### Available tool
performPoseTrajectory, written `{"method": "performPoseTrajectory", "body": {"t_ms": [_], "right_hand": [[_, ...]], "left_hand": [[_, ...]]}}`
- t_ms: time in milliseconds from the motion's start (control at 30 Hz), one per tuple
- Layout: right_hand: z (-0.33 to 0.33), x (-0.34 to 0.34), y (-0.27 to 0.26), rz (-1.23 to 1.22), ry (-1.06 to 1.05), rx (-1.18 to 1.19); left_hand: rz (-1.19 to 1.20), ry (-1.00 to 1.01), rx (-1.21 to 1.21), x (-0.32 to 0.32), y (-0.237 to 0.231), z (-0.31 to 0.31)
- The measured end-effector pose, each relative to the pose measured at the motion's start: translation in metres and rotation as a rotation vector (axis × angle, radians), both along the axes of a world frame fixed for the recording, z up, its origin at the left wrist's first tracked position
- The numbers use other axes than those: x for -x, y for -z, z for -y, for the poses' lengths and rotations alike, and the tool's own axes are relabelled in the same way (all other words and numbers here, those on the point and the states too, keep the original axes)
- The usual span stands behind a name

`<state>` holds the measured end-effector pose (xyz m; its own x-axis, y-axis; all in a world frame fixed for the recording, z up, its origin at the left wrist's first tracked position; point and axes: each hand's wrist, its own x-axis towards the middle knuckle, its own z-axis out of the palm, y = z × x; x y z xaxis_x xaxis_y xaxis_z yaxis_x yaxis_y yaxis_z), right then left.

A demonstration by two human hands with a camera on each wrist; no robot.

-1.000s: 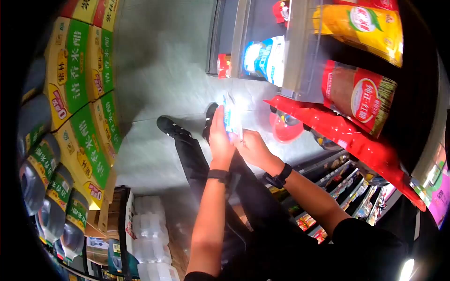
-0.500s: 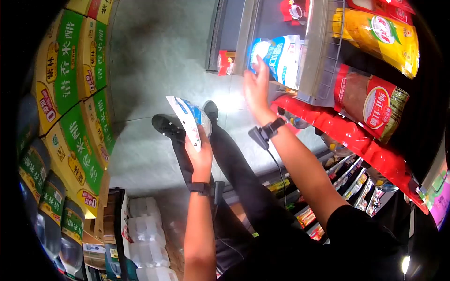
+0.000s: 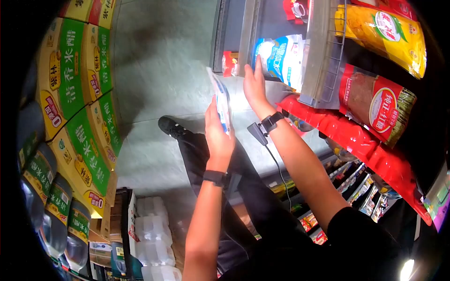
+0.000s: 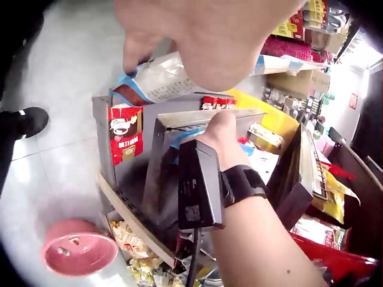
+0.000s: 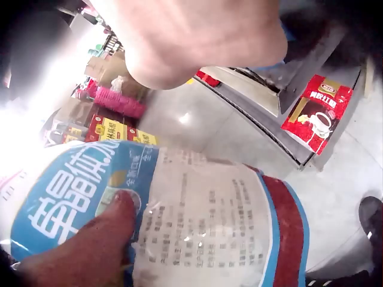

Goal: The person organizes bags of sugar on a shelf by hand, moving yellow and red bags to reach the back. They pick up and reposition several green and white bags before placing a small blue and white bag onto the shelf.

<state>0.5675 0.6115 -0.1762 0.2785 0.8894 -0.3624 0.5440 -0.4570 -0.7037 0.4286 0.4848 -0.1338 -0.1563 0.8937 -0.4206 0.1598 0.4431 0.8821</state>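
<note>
My left hand grips a blue-and-white bag of rock sugar, seen nearly edge-on in the head view. Its printed front and clear text panel fill the lower part of the right wrist view, where the left thumb presses on the bag. My right hand reaches to the shelf with its fingers extended at the near edge of a second blue-and-white bag. In the left wrist view the right hand overlaps the shelf compartment, and its fingertips are mostly hidden.
Red packets and a brown-sugar bag sit on the shelving, beside a wire divider. Yellow-green vinegar cartons are stacked at left, with dark bottles below. A pink basin stands on the floor.
Both hands were together at the bag; then the right hand parted to the shelf and stays there. The left hand, still holding its bag, swung left, then came back up and right, turning the bag edge-on.
</note>
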Motion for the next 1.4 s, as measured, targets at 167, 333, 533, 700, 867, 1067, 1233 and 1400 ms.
{"method": "performPoseTrajectory", "body": {"t_ms": [167,333,533,700,867,1067,1233,1400], "right_hand": [[-0.003,-0.022,0.001,0.007,0.086,0.038],[-0.003,-0.056,0.014,0.090,0.138,0.018],[0.005,-0.069,0.023,0.008,0.127,-0.032],[0.022,-0.056,-0.008,-0.312,0.132,-0.001],[0.065,-0.060,-0.019,-0.593,0.225,0.021],[0.099,-0.065,-0.001,-0.614,0.208,-0.055],[0.110,-0.068,0.015,-0.524,0.208,-0.044],[0.095,-0.057,0.018,-0.351,0.281,-0.124]], "left_hand": [[-0.046,0.047,-0.058,-0.011,-0.004,-0.019],[-0.079,0.077,-0.098,-0.026,-0.002,-0.038],[-0.052,0.105,-0.123,-0.045,-0.014,-0.061],[0.006,0.130,-0.139,-0.056,-0.017,-0.071],[0.081,0.212,-0.110,-0.072,-0.029,-0.080],[0.100,0.257,-0.057,-0.094,-0.031,-0.093],[-0.037,0.337,-0.112,-0.103,-0.015,-0.100],[-0.113,0.411,-0.142,-0.109,-0.008,-0.109]]}}
